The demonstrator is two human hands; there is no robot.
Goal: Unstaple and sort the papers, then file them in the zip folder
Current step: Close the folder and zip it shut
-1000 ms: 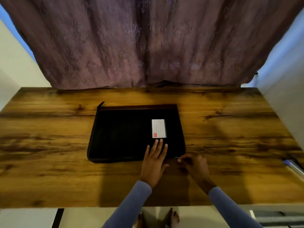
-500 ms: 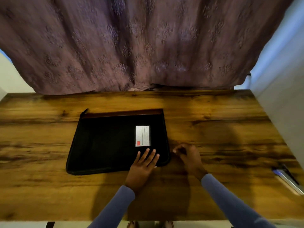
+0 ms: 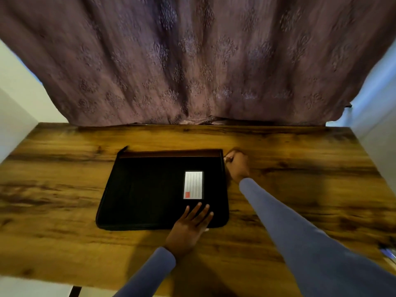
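Note:
A black zip folder (image 3: 150, 189) lies flat on the wooden table (image 3: 64, 168), with a white label card (image 3: 193, 185) on its cover. My left hand (image 3: 190, 226) rests flat on the folder's near right corner, fingers spread. My right hand (image 3: 236, 165) is at the folder's far right corner, fingers pinched on what looks like the zip pull, which is too small to make out. No papers are in view.
A purple patterned curtain (image 3: 192, 61) hangs behind the table's far edge. White walls stand on both sides. A metallic object (image 3: 389, 252) lies at the table's right edge.
My right hand has travelled from the folder's near right corner along its right side to the far right corner. My left hand stays pressed on the folder. The camera tilted.

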